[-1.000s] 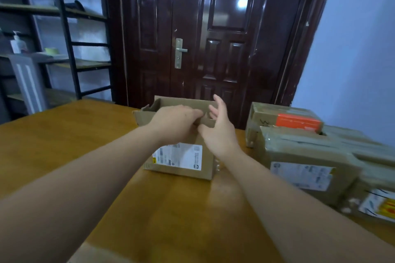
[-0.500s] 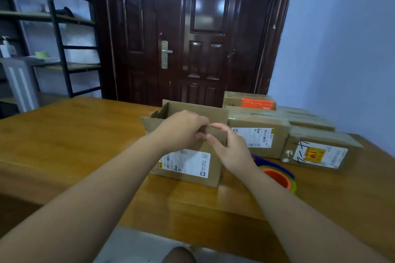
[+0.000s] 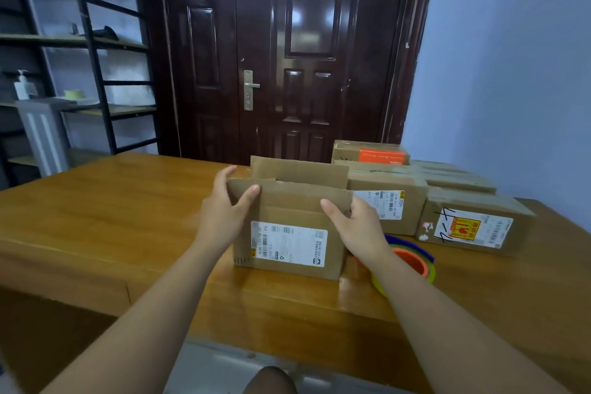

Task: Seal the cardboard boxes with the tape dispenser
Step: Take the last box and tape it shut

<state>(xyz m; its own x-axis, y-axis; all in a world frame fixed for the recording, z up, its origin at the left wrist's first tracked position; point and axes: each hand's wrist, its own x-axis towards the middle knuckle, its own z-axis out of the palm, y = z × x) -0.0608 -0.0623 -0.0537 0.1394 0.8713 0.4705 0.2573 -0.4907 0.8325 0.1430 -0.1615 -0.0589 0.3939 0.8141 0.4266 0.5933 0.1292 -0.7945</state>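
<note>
The open box (image 3: 287,233) sits mid-table (image 3: 96,208), right in front of the person, with its long side running left to right. Both long flaps stand up. The left hand (image 3: 224,217) and right hand (image 3: 359,227) each pinch 1 top corner of the near flap (image 3: 289,195), thumb on the front face and fingers tucked behind, so neither hand is free.

The bit that matters is the tape dispenser (image 3: 412,261). It looks like the orange, blue and yellow-green round thing, though it's half hidden. It lies on the table just to the right of the box, right beside the right wrist. So the right hand is way closer, and the left would have to cross over the box.

My guess is the flaps get folded down first, and the seam should then run left-right too. 2 taped boxes (image 3: 473,224) sit further right.
</note>
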